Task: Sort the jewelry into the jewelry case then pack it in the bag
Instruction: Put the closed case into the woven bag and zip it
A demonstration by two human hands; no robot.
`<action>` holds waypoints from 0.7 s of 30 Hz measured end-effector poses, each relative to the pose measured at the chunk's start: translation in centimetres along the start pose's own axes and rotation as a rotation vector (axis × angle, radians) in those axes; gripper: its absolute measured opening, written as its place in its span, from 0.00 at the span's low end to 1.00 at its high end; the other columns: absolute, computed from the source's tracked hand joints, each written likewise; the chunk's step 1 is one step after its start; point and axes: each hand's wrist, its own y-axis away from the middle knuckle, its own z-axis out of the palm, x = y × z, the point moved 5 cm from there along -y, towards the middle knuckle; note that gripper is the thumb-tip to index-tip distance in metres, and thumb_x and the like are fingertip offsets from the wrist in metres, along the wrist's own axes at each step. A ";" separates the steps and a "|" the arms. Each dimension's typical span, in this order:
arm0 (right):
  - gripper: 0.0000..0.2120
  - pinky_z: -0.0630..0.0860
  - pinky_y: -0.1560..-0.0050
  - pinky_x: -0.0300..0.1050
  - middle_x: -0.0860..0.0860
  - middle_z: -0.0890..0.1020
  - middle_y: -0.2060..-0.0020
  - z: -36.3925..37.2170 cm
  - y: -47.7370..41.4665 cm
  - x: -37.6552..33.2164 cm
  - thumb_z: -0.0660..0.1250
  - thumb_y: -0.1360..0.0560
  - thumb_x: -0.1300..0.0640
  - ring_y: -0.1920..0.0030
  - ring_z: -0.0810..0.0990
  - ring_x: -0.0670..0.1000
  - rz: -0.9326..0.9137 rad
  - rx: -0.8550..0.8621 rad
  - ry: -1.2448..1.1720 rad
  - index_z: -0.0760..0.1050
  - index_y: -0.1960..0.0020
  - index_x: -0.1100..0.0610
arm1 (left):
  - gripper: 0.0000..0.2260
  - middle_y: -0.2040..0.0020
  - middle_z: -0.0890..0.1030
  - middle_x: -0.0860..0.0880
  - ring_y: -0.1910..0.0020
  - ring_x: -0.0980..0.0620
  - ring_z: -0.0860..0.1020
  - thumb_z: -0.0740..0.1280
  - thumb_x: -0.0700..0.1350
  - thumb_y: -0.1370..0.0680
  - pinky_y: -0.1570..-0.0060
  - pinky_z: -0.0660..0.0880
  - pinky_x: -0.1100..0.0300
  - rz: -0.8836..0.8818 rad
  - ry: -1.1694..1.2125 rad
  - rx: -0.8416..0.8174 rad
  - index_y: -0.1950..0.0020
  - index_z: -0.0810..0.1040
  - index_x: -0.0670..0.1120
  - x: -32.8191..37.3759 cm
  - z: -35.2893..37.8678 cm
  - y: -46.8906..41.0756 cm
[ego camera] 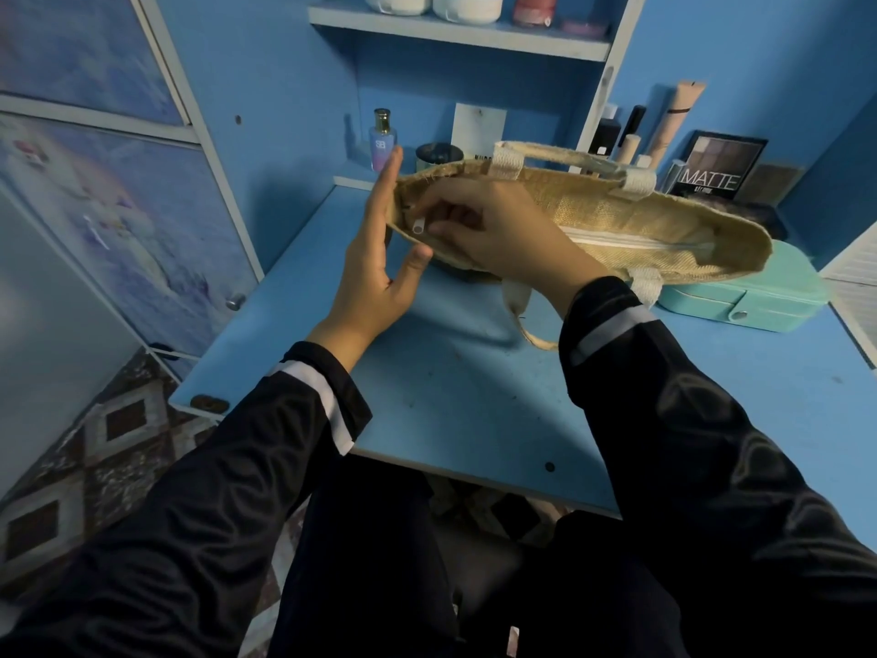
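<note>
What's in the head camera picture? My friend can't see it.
A right hand pinches the white zipper pull of a woven bag held over a blue desk, while the left hand steadies the bag's end. A closed teal jewelry case sits behind.

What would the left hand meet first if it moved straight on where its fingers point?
Probably the perfume bottle: the straight fingers of the left hand point toward it, though depth is unclear.

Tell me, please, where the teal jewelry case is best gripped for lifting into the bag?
Probably across its short width, from above at its right end: the jewelry case lies flat and closed on the table, its snap front on the near side, while the bag overhangs its left end.
</note>
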 end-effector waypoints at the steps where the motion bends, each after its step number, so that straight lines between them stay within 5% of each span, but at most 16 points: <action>1: 0.09 0.73 0.53 0.36 0.47 0.80 0.56 0.0 0.0 0.0 0.68 0.26 0.61 0.56 0.77 0.45 0.005 0.004 -0.005 0.81 0.46 0.55 | 0.31 0.22 0.54 0.35 0.22 0.38 0.58 0.61 0.47 0.18 0.30 0.65 0.36 0.000 0.004 -0.001 0.23 0.48 0.41 0.1 0.0 0.0; 10: 0.07 0.67 0.55 0.26 0.49 0.83 0.55 -0.1 -0.1 -0.2 0.71 0.26 0.55 0.56 0.76 0.43 0.017 0.108 0.004 0.83 0.49 0.55 | 0.32 0.21 0.53 0.34 0.22 0.37 0.58 0.60 0.51 0.18 0.31 0.66 0.34 0.007 0.021 -0.020 0.22 0.48 0.40 -0.1 0.1 0.0; 16: 0.07 0.71 0.55 0.33 0.48 0.83 0.57 0.1 -0.1 -0.5 0.71 0.28 0.55 0.58 0.78 0.44 0.012 0.135 0.010 0.83 0.50 0.55 | 0.32 0.22 0.54 0.34 0.23 0.37 0.60 0.61 0.49 0.18 0.32 0.67 0.34 0.003 0.044 -0.035 0.22 0.48 0.37 -0.1 0.2 0.1; 21: 0.08 0.66 0.56 0.23 0.45 0.79 0.58 0.0 0.0 -0.6 0.70 0.27 0.57 0.59 0.73 0.40 -0.005 0.135 0.020 0.84 0.49 0.54 | 0.33 0.22 0.54 0.33 0.24 0.36 0.61 0.61 0.50 0.18 0.33 0.67 0.34 0.011 0.042 -0.038 0.23 0.48 0.34 -0.1 0.3 0.2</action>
